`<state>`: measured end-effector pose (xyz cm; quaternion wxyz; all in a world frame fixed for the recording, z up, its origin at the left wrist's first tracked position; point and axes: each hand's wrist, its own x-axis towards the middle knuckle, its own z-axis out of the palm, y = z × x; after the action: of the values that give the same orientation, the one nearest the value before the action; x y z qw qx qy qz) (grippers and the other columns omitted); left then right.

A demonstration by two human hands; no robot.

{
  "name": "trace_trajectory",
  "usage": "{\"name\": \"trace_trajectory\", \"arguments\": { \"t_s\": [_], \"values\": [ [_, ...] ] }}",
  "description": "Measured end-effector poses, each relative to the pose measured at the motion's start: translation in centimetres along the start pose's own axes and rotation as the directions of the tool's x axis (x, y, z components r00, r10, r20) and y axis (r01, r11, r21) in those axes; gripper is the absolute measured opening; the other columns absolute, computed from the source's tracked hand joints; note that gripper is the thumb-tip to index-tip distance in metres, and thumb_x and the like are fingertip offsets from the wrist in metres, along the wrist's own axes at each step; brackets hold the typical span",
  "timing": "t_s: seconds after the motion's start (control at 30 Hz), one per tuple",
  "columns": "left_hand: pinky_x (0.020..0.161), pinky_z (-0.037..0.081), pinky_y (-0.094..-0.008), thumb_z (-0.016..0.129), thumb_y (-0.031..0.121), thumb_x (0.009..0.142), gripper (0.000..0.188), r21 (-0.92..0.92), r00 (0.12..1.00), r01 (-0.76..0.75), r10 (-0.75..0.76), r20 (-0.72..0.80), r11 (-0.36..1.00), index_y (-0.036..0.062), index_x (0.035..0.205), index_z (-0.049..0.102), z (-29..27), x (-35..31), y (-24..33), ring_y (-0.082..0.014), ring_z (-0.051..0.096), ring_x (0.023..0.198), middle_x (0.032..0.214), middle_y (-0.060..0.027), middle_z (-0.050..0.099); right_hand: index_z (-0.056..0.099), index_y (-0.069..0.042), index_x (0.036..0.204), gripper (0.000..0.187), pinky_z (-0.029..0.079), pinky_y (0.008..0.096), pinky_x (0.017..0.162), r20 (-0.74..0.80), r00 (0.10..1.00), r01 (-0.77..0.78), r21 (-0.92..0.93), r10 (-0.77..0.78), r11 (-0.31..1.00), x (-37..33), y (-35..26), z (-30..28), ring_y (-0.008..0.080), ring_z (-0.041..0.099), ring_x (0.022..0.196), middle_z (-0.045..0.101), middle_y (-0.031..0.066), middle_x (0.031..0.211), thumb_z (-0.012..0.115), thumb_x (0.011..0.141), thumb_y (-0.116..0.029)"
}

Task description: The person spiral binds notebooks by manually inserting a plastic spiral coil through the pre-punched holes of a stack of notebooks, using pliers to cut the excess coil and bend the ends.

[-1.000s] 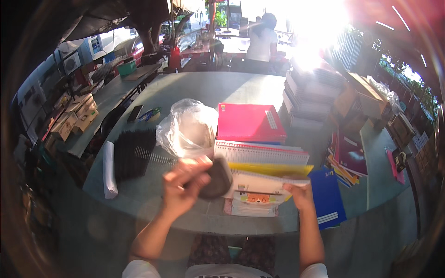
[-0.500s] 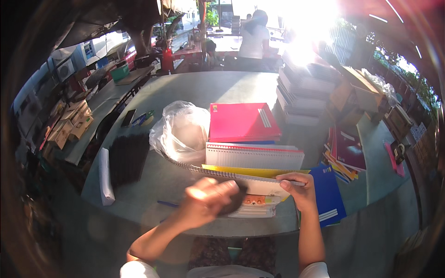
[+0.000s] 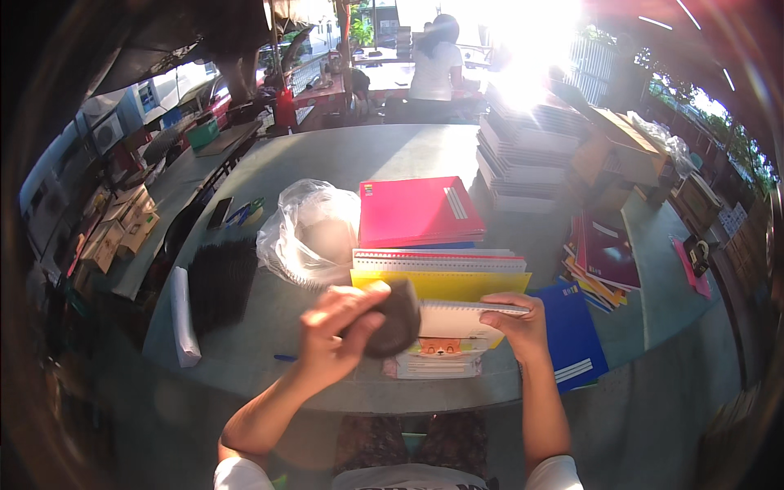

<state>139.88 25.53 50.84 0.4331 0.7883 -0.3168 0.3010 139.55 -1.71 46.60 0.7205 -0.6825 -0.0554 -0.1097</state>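
My left hand [image 3: 331, 333] is closed around a dark, rounded block [image 3: 394, 320], blurred by motion, so its kind is unclear. The block is held close to the left end of a notebook [image 3: 457, 318] with white pages and a row of holes or coil along its top edge. My right hand [image 3: 523, 325] pinches that notebook at its right end, thumb on the near side. Just below the notebook, a pack with an orange cartoon animal face [image 3: 441, 349] lies by the table's near edge. Directly behind are a yellow cover [image 3: 490, 282] and white punched sheets [image 3: 441, 261].
Pink-red notebooks [image 3: 416, 212] and a clear plastic bag [image 3: 314, 229] lie farther back. Black spiral coils [image 3: 219, 282] are bundled at left, beside a white roll [image 3: 184, 318]. A blue notebook [image 3: 567, 335] rests at right. A tall paper stack [image 3: 523, 163] stands behind; a person [image 3: 435, 69] is beyond.
The long black coil that trailed left from the notebook no longer shows there. My left hand has moved left and up, with the dark block now more visible. The view has shifted slightly.
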Motion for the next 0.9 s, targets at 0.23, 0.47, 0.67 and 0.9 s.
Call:
{"name": "trace_trajectory", "arguments": {
  "t_s": [0.23,0.47,0.67,0.9],
  "values": [
    [0.064,0.053,-0.0303,0.064,-0.007,0.072,0.038,0.041,0.975,-0.077,0.066,0.214,0.996,0.0081,0.107,0.067,1.9,-1.2,-0.1,-0.0176,0.063,0.074,0.088,-0.0089,0.065,0.069,0.002,0.087,0.022,0.049,0.0231,0.069,0.019,1.0,0.027,-0.104,-0.025,0.994,-0.2,-0.3,-0.4,0.012,0.063,0.075,0.069,0.0081,0.081,0.074,0.066,0.004],
    [0.066,0.053,-0.0305,0.059,-0.008,0.074,0.041,-0.022,0.945,-0.013,0.019,0.325,1.0,0.0081,0.111,0.065,3.5,-2.0,-0.4,-0.019,0.064,0.077,0.094,-0.008,0.063,0.07,0.001,0.086,0.018,0.049,0.0233,0.07,0.04,0.997,0.061,-0.041,-0.06,0.997,-0.1,0.0,-0.1,0.0115,0.063,0.075,0.069,0.0078,0.083,0.074,0.068,0.002],
    [0.065,0.052,-0.0308,0.061,-0.006,0.076,0.035,0.021,1.0,0.024,-0.024,-0.016,0.999,0.0045,0.109,0.064,3.1,0.1,0.8,-0.0175,0.062,0.075,0.092,-0.01,0.065,0.069,0.002,0.087,0.019,0.049,0.0233,0.072,0.039,0.998,0.042,0.006,-0.042,0.999,-0.1,0.6,-0.4,0.0121,0.063,0.078,0.068,0.0089,0.084,0.075,0.069,-0.001],
    [0.067,0.052,-0.0318,0.058,-0.002,0.079,0.028,0.036,0.971,0.015,-0.006,-0.238,0.999,0.0,0.106,0.065,3.2,1.0,1.9,-0.0216,0.065,0.08,0.089,-0.008,0.064,0.069,0.0,0.092,0.02,0.05,0.025,0.074,0.049,0.998,0.045,-0.016,-0.044,0.999,0.1,1.0,-0.6,0.01,0.062,0.08,0.068,0.0049,0.088,0.074,0.074,-0.006]
  ]
}}
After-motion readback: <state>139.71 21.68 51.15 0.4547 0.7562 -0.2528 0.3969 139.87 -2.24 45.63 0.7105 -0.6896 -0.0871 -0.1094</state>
